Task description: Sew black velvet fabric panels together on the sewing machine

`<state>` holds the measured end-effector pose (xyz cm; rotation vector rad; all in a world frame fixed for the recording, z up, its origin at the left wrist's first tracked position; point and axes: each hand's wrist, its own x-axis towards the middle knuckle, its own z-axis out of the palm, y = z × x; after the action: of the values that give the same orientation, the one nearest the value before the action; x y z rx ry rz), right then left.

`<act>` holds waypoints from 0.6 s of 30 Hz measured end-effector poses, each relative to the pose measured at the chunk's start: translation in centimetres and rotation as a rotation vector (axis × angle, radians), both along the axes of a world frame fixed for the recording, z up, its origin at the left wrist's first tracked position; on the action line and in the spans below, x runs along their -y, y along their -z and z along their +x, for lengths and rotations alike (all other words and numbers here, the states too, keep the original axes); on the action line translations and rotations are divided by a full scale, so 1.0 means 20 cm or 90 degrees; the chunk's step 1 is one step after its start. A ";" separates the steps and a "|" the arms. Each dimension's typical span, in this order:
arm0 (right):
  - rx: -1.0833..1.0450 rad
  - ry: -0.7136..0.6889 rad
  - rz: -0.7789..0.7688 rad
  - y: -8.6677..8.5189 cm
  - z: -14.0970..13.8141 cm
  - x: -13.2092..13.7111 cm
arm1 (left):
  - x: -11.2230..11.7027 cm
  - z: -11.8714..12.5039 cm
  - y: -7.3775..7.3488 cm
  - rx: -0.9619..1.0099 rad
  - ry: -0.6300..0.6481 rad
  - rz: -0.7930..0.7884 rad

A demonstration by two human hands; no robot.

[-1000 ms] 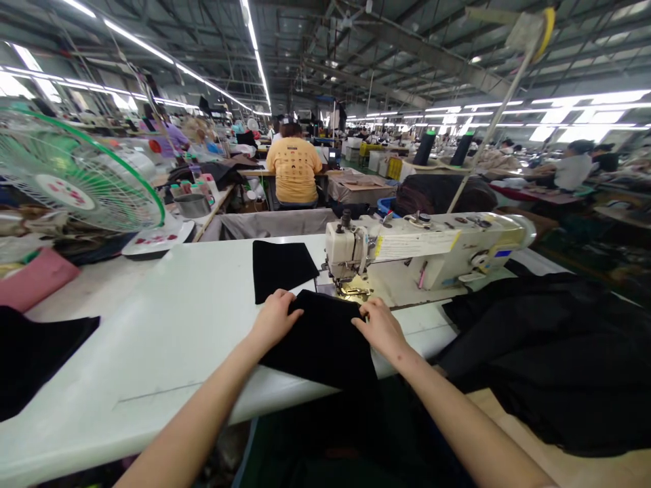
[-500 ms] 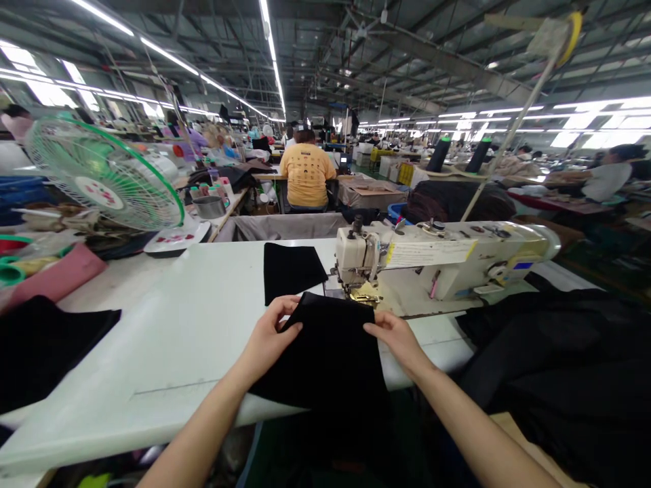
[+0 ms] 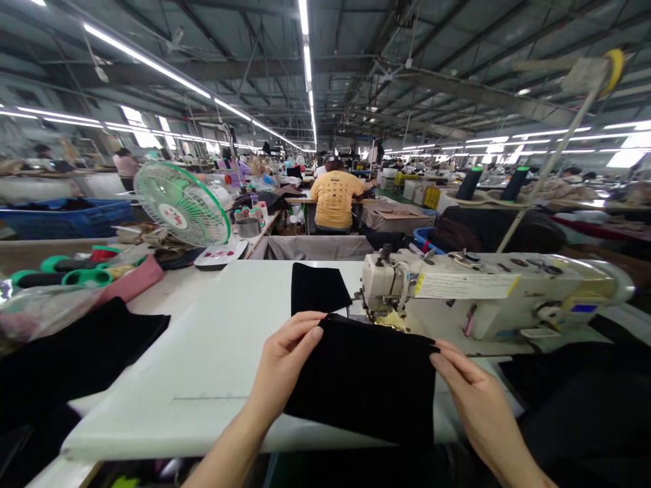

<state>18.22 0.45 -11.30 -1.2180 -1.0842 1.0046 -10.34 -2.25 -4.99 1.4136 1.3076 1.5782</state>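
Note:
A black fabric piece (image 3: 371, 379) is stretched between my two hands, just in front of the sewing machine's needle area. My left hand (image 3: 289, 352) pinches its upper left corner between thumb and fingers. At the upper right corner, my right hand (image 3: 465, 376) grips the cloth the same way. The piece's top edge looks layered, and its lower part hangs over the table's front edge. Behind it stands the white sewing machine (image 3: 447, 288), its presser foot partly hidden by the cloth. Another black fabric piece (image 3: 318, 288) lies flat on the white table (image 3: 213, 346), left of the machine head.
More black cloth is piled at left (image 3: 102, 346) and at right (image 3: 584, 400). A green-rimmed fan (image 3: 178, 207) stands at the back left, near a metal pot (image 3: 249, 227). Thread cones (image 3: 468, 184) rise behind the machine. A person in a yellow shirt (image 3: 333, 196) sits ahead.
My hands have moved apart, the right one further right and nearer me, spreading the fabric's top edge wider. The whole view has shifted, so the scene sits lower and further right.

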 end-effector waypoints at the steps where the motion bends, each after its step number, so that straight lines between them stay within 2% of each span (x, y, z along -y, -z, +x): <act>1: -0.040 0.003 -0.023 0.00 0.00 0.00 | 0.00 0.01 0.00 0.040 -0.007 -0.022; 4: -0.153 0.016 -0.075 -0.03 -0.01 -0.01 | 0.00 0.04 0.02 0.178 -0.023 -0.103; 7: -0.202 0.009 -0.091 -0.08 -0.02 0.00 | -0.01 0.06 0.02 0.258 -0.045 -0.149; 13: -0.181 0.027 -0.088 -0.13 -0.01 0.01 | 0.00 0.08 -0.01 0.312 -0.031 -0.160; 18: -0.210 0.036 -0.110 -0.13 0.01 0.01 | -0.01 0.09 -0.01 0.301 -0.041 -0.144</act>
<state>18.34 0.32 -8.68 -1.1623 -0.7140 1.2249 -8.56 -2.04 -4.69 0.8035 1.2014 1.6199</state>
